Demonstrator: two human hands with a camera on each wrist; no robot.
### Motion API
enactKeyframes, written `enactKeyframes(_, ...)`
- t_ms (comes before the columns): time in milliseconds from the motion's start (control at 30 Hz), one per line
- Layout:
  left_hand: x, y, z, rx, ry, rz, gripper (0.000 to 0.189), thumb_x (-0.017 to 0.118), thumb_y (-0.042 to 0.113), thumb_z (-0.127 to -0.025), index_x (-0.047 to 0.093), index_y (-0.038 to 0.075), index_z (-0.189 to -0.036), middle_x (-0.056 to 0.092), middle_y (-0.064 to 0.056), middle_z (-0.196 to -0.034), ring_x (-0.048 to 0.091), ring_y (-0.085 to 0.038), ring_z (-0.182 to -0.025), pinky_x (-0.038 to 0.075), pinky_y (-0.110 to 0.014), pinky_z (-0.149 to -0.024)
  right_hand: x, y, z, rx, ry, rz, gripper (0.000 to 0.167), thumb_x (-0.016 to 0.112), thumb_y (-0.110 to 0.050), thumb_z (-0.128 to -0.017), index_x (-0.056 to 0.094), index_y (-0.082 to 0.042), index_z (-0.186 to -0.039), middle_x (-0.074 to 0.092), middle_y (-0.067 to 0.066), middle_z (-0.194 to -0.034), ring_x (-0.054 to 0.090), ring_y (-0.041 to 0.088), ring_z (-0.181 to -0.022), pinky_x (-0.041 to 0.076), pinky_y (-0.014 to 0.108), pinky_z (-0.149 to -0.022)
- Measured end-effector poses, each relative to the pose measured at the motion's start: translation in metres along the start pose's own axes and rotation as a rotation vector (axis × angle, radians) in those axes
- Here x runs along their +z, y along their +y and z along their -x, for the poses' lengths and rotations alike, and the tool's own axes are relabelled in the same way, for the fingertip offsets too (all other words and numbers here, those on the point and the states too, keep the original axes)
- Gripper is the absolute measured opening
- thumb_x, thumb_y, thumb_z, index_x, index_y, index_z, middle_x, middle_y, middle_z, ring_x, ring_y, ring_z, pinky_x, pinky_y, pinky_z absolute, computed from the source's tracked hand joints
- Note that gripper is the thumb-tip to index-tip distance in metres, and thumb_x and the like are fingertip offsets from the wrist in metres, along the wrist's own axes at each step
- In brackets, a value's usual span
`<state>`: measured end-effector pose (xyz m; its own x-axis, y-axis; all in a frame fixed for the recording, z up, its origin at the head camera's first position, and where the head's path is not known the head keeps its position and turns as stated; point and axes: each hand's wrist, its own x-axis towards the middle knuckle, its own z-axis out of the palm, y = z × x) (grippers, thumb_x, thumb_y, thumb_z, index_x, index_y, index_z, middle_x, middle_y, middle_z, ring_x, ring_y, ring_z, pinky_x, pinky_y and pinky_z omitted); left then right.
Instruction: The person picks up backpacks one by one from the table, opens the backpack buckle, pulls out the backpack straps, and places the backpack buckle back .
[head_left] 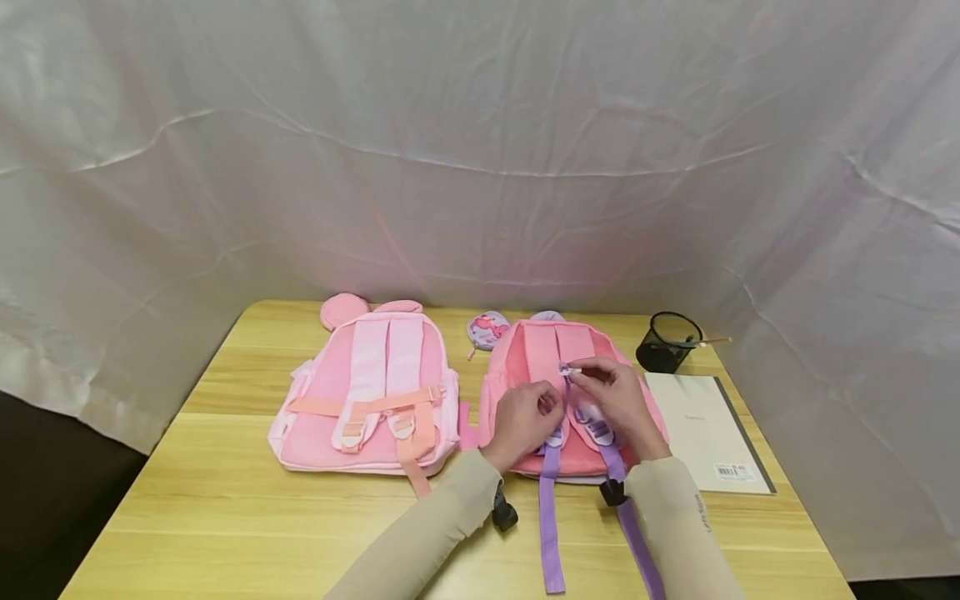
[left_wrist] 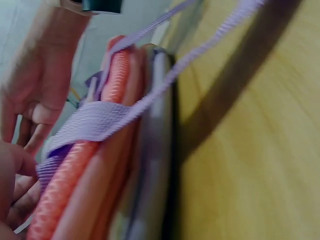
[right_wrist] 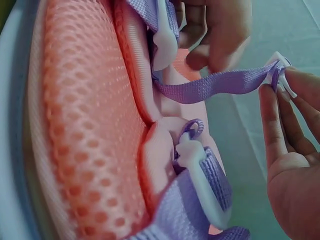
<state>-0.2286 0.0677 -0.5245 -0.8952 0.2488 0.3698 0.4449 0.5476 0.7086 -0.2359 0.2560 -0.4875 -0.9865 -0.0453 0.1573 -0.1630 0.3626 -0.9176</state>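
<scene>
A pink backpack (head_left: pixel 498 387) with purple webbing lies back side up on the table. My right hand (head_left: pixel 617 398) pinches a white plastic buckle (right_wrist: pixel 274 70) on a thin purple strap (right_wrist: pixel 215 86), which stretches up from the backpack. Beside the shoulder strap, my left hand (head_left: pixel 525 421) hovers with loosely curled fingers, and I see nothing held in it. In the right wrist view a white strap adjuster (right_wrist: pixel 197 172) shows on purple webbing. Two purple strap ends, one of them a long tail (head_left: pixel 551 521), run toward the table's front.
A paler pink backpack (head_left: pixel 318 433) with orange straps lies to the left. Between the bags, at the back, is a small round purse (head_left: pixel 487 330). At the right stand a black mesh pen holder (head_left: pixel 660 354) and a cream notebook (head_left: pixel 693 417) on the wooden table (head_left: pixel 225 517).
</scene>
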Motion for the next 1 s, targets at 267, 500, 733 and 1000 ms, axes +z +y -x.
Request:
enactKeyframes(267,-0.013,-0.002,-0.014,-0.114,0.021,0.290,0.031,0.069,0.034,-0.100,0.069,0.013,-0.124,0.072,0.000,-0.100,0.062,-0.005,-0.079,0.052,-0.022,-0.071,-0.004,-0.001,0.002,-0.024,-0.050,0.012,0.027,0.076,-0.012,-0.095,0.073,0.000,-0.119,0.073,0.019,-0.113,0.065,0.004,-0.095,0.055,0.016,-0.083)
enactKeyframes(500,-0.014,-0.007,-0.015,-0.098,-0.084,0.293,0.024,0.068,0.035,-0.101,0.073,0.017,-0.116,0.074,0.003,-0.098,0.063,-0.003,-0.080,0.053,-0.021,-0.073,-0.003,-0.001,0.004,0.005,-0.099,-0.021,0.032,0.074,-0.010,-0.096,0.070,0.002,-0.125,0.069,0.025,-0.123,0.066,0.000,-0.100,0.054,0.014,-0.089)
enactKeyframes(733,-0.014,-0.006,-0.012,-0.153,-0.101,0.426,0.023,0.067,0.031,-0.102,0.071,0.015,-0.118,0.072,0.000,-0.100,0.064,-0.009,-0.083,0.053,-0.022,-0.071,-0.001,0.002,0.005,0.011,-0.089,-0.091,0.043,0.074,-0.003,-0.094,0.063,0.004,-0.135,0.063,0.028,-0.131,0.066,0.003,-0.104,0.055,0.016,-0.091)
enactKeyframes(1000,-0.011,-0.007,-0.011,-0.190,-0.123,0.530,0.023,0.066,0.028,-0.103,0.069,0.011,-0.118,0.072,-0.011,-0.100,0.067,-0.032,-0.083,0.050,-0.022,-0.057,0.003,0.005,0.006,-0.020,-0.026,-0.125,0.045,0.077,-0.005,-0.092,0.062,0.009,-0.132,0.069,0.022,-0.122,0.070,0.001,-0.099,0.057,0.019,-0.087)
